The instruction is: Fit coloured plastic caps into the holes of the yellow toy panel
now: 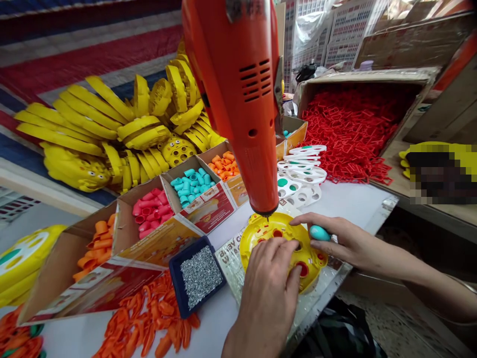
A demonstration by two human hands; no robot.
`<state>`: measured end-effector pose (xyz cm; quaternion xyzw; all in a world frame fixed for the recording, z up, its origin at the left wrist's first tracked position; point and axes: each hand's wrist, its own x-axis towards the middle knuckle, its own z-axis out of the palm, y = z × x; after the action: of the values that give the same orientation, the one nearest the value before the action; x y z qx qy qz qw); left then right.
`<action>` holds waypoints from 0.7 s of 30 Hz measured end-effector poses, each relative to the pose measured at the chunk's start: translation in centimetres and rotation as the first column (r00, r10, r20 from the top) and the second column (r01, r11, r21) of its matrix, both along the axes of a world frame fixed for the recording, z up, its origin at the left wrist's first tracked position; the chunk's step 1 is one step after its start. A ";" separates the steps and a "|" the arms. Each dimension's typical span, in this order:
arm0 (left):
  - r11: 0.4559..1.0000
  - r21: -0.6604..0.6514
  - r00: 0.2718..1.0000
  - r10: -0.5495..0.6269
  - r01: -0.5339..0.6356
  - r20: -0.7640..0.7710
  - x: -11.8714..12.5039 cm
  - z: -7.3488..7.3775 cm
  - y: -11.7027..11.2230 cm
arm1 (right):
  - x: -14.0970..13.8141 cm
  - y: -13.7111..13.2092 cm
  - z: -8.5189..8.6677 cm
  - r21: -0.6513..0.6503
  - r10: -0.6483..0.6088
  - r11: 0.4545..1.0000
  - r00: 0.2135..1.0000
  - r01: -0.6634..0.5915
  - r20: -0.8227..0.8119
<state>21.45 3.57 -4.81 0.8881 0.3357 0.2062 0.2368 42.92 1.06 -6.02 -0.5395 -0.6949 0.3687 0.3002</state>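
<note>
A round yellow plastic disc [261,231] with holes and red and orange caps in it lies on the white table under the tip of a hanging orange power driver [238,94]. My left hand [270,288] rests on the disc's near side, fingers bent down onto it. My right hand [337,238] reaches in from the right, its fingers pinching a teal cap [319,232] at the disc's right edge.
A blue tray of small silver screws [199,276] sits left of the disc. Cardboard boxes hold orange [95,248], pink [151,211], teal [192,185] and orange [224,165] caps. Loose orange caps [149,318] lie in front. White discs [301,174], red frames [350,129], yellow shells [122,129] behind.
</note>
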 end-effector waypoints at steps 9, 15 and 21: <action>0.890 0.455 0.997 -0.061 0.037 0.040 0.5 -0.6 -1.1 | -1.3 -0.9 2.7 -0.142 0.202 0.970 0.979 -0.196 0.031; 0.977 -0.108 0.906 0.210 -0.183 0.367 -0.2 -2.6 -2.0 | -2.0 -0.8 2.7 -0.025 0.118 0.993 0.993 -0.118 -0.012; 0.909 -0.366 0.851 0.345 -0.199 0.396 0.1 -2.9 -2.7 | -2.0 -0.7 2.2 0.180 0.168 0.968 0.984 -0.177 0.067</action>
<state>21.56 0.90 -7.67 0.7093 0.4234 0.3830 0.4135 40.94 0.32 -3.77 -0.4560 -0.7780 0.3131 0.2979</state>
